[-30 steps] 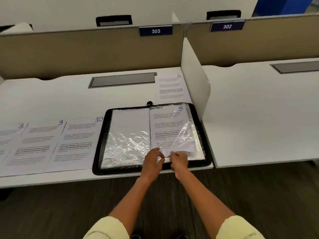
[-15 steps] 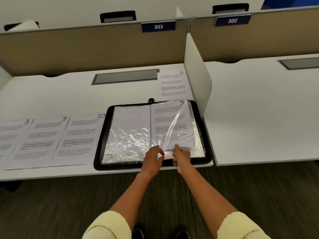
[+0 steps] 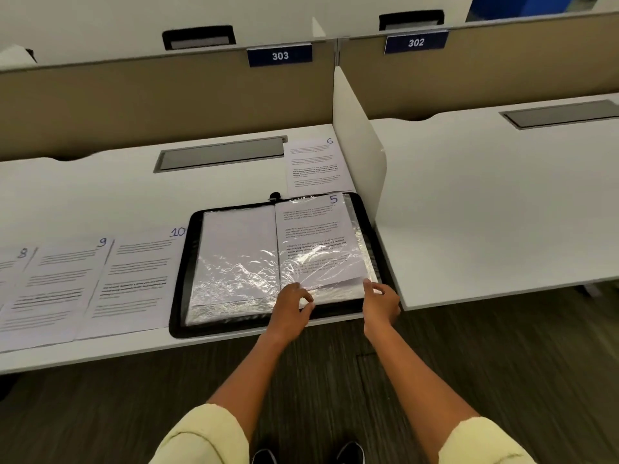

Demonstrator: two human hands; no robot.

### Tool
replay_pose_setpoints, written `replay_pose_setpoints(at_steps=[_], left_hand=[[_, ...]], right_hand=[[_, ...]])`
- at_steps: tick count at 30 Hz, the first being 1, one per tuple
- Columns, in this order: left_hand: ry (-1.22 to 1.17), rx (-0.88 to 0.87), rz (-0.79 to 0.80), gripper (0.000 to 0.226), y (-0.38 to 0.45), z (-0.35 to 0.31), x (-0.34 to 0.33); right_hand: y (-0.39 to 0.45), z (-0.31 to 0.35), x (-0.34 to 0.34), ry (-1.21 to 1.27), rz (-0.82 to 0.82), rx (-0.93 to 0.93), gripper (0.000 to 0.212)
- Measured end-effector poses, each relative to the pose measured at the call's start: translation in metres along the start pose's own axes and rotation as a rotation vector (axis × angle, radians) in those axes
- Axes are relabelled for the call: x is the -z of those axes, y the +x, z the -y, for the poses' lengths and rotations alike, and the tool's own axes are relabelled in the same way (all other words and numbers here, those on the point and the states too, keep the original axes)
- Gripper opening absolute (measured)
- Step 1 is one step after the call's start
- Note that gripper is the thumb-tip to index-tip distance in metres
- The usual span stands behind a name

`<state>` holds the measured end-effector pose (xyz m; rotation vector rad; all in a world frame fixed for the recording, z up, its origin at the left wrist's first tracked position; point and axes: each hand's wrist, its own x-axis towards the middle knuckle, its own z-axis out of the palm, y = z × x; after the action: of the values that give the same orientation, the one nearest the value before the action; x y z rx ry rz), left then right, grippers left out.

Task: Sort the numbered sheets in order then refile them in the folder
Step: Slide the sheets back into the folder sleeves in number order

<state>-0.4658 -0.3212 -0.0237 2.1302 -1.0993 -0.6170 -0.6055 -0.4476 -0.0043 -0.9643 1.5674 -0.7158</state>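
So I've got sheet 5 [image 3: 318, 239] most of the way into the right-hand plastic sleeve [image 3: 363, 249] of the open folder [image 3: 182, 262], sitting at the near edge of the desk [image 3: 100, 195]. My left hand [image 3: 290, 308] pinches the sleeve's bottom edge at 6 o'clock, my right hand [image 3: 380, 304] grips the 4 o'clock corner, I'd guess to keep the slippery pocket open and square. Sheet 6 [image 3: 315, 165] waits at 12, probably next; sheets 8 [image 3: 10, 279], 9 [image 3: 57, 286] and 10 [image 3: 134, 283] line up at 9 o'clock.
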Motion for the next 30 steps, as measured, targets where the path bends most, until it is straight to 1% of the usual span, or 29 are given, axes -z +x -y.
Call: replay_pose_setpoints(at_steps=[2, 4, 6, 8, 11, 13, 17, 22, 27, 30], left_hand=[[-0.027, 0.004, -0.008, 0.004, 0.002, -0.003, 0.005], [-0.05, 0.021, -0.025, 0.011, 0.004, -0.006, 0.011], [-0.081, 0.053, -0.023, 0.017, 0.007, -0.011, 0.02], [-0.125, 0.086, -0.011, 0.024, 0.009, -0.015, 0.029], [-0.199, 0.115, -0.023, 0.039, 0.015, -0.021, 0.045], [-0.299, 0.137, -0.049, 0.044, 0.02, -0.027, 0.058], [-0.439, 0.158, -0.088, 0.045, 0.031, -0.038, 0.081], [-0.552, 0.12, -0.149, 0.05, 0.033, -0.034, 0.115], [-0.642, 0.104, -0.224, 0.045, 0.019, -0.016, 0.151], [-0.643, 0.107, -0.229, 0.05, 0.011, 0.002, 0.168]], right_hand=[[-0.005, 0.004, -0.005, 0.04, 0.038, 0.027, 0.016], [-0.01, 0.009, -0.011, 0.086, 0.077, 0.082, 0.011], [-0.015, 0.014, -0.018, 0.117, 0.101, 0.135, 0.013], [-0.021, 0.019, -0.024, 0.124, 0.121, 0.206, 0.009], [-0.032, 0.024, -0.035, 0.109, 0.173, 0.307, 0.021], [-0.044, 0.03, -0.044, 0.127, 0.216, 0.351, 0.019], [-0.07, 0.04, -0.058, 0.168, 0.317, 0.418, 0.016], [-0.108, 0.042, -0.087, 0.075, 0.413, 0.594, 0.017], [-0.143, 0.032, -0.121, -0.024, 0.442, 0.772, 0.017], [-0.16, 0.023, -0.137, -0.077, 0.463, 0.823, 0.017]])
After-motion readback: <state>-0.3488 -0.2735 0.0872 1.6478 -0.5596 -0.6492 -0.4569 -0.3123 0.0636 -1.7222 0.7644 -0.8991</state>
